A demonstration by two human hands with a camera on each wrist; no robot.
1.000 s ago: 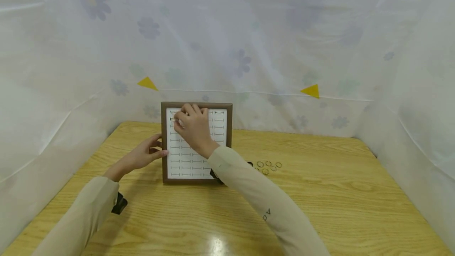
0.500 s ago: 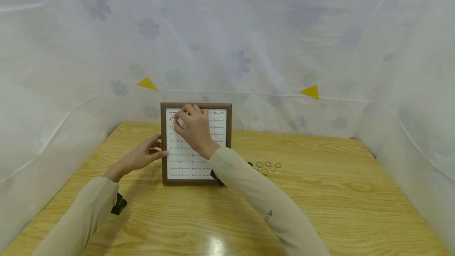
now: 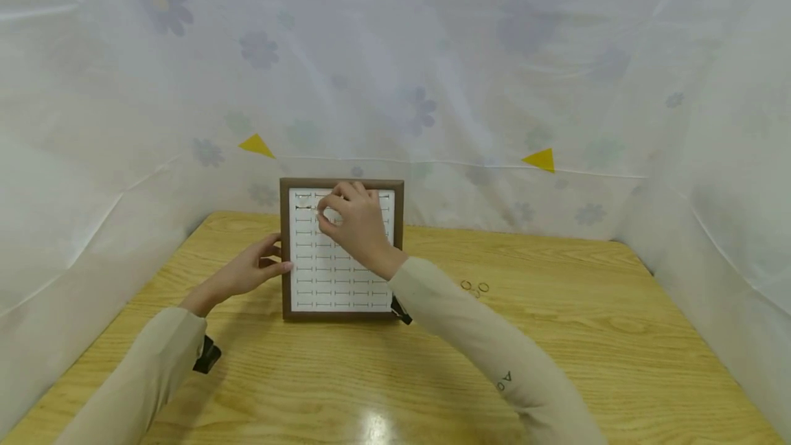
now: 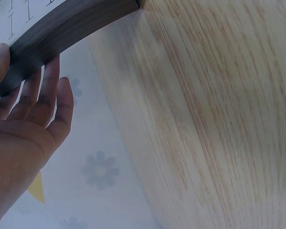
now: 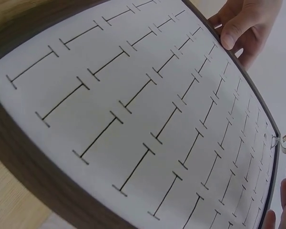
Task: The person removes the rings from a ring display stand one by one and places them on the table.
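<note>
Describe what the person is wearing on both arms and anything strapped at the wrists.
Both arms wear long beige sleeves: left sleeve, right sleeve. The right sleeve carries a small dark printed mark near the forearm. A black device sits under the left wrist, another black device under the right. Both hands are bare, with no gloves or rings visible.

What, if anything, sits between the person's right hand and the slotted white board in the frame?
Nothing visible does. The right hand hovers directly over the upper part of the board, and the slots beneath it look bare. The left hand only steadies the frame's left edge.
</note>
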